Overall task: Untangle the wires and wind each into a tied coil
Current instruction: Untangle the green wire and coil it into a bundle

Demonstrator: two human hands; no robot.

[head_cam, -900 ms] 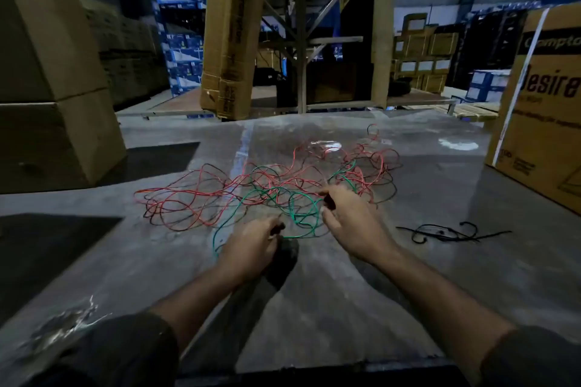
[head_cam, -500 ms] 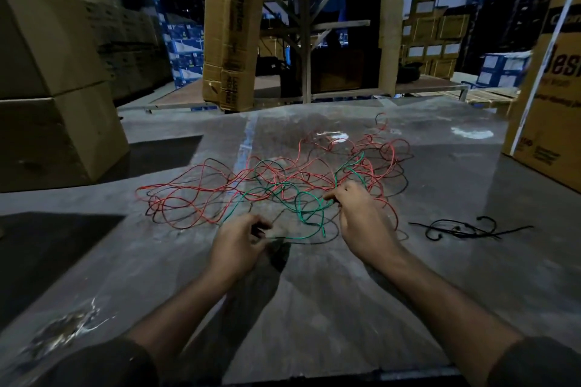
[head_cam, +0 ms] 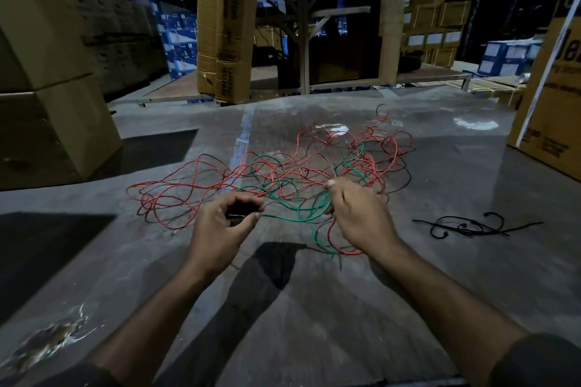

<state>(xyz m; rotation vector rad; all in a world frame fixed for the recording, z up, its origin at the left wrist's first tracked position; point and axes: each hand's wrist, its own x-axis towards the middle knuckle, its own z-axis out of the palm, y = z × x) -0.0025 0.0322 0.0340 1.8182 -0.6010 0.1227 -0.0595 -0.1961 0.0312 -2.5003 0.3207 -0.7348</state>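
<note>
While the left hand (head_cam: 220, 229) curls its fingers and thumb round a dark wire end at its fingertips, the right hand (head_cam: 361, 214) pinches strands at the near right side of the tangle – which strand exactly, can't tell. A green wire (head_cam: 295, 220) runs between the two hands, sagging slightly. Both hands sit at the near edge of the wire tangle (head_cam: 283, 173): red, green and black wires knotted loosely together, spread flat on the grey table (head_cam: 314, 308), a few loose ends trailing below the right hand. Right of the tangle and well apart from it – a small bunch of black ties (head_cam: 471, 226) lying on the table. Cardboard boxes (head_cam: 47, 88) stand at the left edge, another box (head_cam: 550, 104) at the right.
</note>
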